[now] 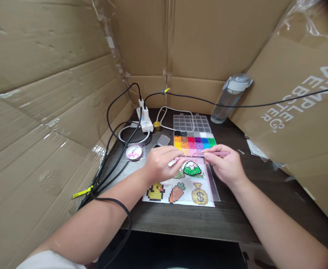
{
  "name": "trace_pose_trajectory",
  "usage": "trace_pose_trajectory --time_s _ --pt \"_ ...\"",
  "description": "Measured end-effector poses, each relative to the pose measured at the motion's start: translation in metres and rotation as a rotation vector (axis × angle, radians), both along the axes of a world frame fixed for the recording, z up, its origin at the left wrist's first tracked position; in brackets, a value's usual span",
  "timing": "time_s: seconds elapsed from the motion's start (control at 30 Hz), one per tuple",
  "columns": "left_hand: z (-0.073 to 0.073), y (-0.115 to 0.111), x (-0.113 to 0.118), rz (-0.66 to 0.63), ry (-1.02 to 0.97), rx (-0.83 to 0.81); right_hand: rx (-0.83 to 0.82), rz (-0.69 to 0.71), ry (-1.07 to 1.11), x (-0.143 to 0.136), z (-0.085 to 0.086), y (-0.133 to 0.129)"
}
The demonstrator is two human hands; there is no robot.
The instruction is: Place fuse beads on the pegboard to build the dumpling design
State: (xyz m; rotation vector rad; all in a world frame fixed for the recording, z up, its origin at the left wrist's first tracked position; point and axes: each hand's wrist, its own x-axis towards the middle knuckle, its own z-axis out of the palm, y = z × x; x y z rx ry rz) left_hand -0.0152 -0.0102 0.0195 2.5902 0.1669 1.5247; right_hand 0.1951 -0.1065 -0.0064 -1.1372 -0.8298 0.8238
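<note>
My right hand (227, 164) pinches a slim pink pair of tweezers (218, 153), held level with its tip pointing left over the front of a bead box (191, 140). Small beads sorted by colour fill the box's compartments. My left hand (164, 161) is curled at the box's front left corner, its thumb and forefinger at the front edge. Just below both hands, a bead figure (192, 168) with green leaves, a white centre and a dark outline sits on a clear pegboard (212, 183). Under the pegboard lies a printed pattern sheet (165, 192) showing a duck, a carrot and a money bag.
To the left stands a small white dish (134, 152) of pink beads. Behind are a power strip (144, 119) with black cables, a yellow tape roll (157, 126) and the box's clear lid (192, 123). A water bottle (229, 99) leans at back right. Cardboard walls (205, 41) surround the table.
</note>
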Motion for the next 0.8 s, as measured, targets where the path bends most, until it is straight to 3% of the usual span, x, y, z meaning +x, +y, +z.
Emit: trace_pose_trajectory --time_s 0.13,0.3,0.53,0.8 --pt "0.001 0.006 -0.004 0.042 0.008 -0.029 0.014 0.05 -0.238 0.035 -0.008 0.001" --pt "0.0 0.01 -0.005 0.062 0.025 -0.039 -0.127 0.22 -0.341 0.045 -0.015 0.003" --pt "-0.001 0.01 -0.003 0.039 0.008 -0.032 -0.116 0.256 -0.279 0.052 -0.028 0.007" --pt "0.0 0.009 -0.002 0.05 0.026 -0.033 -0.12 0.271 -0.278 0.052 -0.029 0.007"
